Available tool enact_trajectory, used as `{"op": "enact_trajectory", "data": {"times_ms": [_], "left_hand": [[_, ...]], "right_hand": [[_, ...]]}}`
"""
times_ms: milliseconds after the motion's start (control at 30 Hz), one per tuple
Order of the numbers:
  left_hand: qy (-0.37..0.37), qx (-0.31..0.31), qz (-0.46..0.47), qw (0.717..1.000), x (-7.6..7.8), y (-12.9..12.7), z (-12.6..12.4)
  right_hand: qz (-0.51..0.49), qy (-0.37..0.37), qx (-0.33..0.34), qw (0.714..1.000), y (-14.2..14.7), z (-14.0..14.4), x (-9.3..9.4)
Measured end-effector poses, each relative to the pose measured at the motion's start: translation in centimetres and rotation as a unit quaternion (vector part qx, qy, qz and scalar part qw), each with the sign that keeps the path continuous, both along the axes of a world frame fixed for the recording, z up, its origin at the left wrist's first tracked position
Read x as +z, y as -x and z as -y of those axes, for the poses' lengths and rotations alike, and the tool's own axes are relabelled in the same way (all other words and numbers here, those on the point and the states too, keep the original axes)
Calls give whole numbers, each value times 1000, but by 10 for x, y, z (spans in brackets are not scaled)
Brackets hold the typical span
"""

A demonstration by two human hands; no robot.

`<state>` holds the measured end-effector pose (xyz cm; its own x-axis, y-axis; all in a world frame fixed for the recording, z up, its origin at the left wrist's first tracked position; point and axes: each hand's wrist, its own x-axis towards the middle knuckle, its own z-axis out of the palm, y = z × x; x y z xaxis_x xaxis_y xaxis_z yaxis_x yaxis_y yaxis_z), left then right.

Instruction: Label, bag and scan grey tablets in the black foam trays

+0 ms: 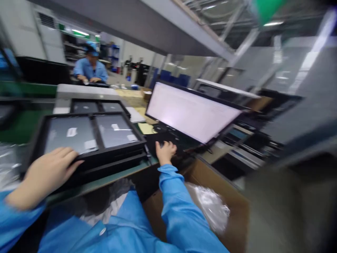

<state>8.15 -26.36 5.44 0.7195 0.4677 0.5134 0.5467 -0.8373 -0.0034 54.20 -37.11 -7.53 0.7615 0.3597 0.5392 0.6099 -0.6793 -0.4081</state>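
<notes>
The worktop point(110, 179) has a greenish front edge that shows just below the left fingers point(71, 156). Directly on it, under those fingers, sits a stack of black trays point(105, 165) with grey panels in two compartments. Beyond the right fingers point(168, 146) stands a lit monitor point(192, 112), with a dark keyboard point(163, 135) beneath them; yellow papers point(146, 128) lie between trays and monitor.

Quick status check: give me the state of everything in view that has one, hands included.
Left hand: open, flat on the near edge of the black tray.
Right hand: fingers spread on the keyboard.
Black tray: top of a stack, two grey panels lying flat in it.
Keyboard: under the monitor, right hand on it.
Monitor: lit, pale screen.
Cardboard box: open, clear plastic inside.
</notes>
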Motion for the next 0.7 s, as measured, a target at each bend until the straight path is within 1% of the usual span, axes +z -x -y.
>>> {"op": "enact_trajectory", "data": {"times_ms": [33,100,167,267,333,367,433,467,533,567,600,633,700], "left_hand": [[-17,28,-28,999,-4,8,9],[-38,55,-84,994,-7,12,24],[-18,62,-122,990,-3,9,37],[56,83,-142,985,10,4,50],[98,95,-147,980,24,1,50],[109,99,-156,977,31,-2,47],[121,98,-189,970,45,-12,38],[139,96,-203,964,50,-19,33],[197,93,-209,953,58,-35,23],[225,94,-202,949,60,-43,20],[245,97,-191,945,60,-49,17],[257,101,-181,944,59,-55,15],[260,105,-170,945,58,-59,12]], "right_hand": [[7,-7,0,1000,-3,-1,-5],[5,-24,-2,1000,-7,-4,-14],[-5,-39,-1,999,-9,-4,-21],[-20,-60,27,998,-9,-1,-22],[-12,-87,63,994,-10,-1,-13],[3,-112,81,990,-9,-2,-5],[53,-181,117,975,-4,-9,20],[82,-221,139,962,2,-15,36],[131,-279,209,928,23,-29,73],[147,-291,252,911,38,-36,92],[157,-281,304,897,55,-42,111],[169,-275,347,880,74,-48,128],[185,-234,436,849,113,-57,158]]}}
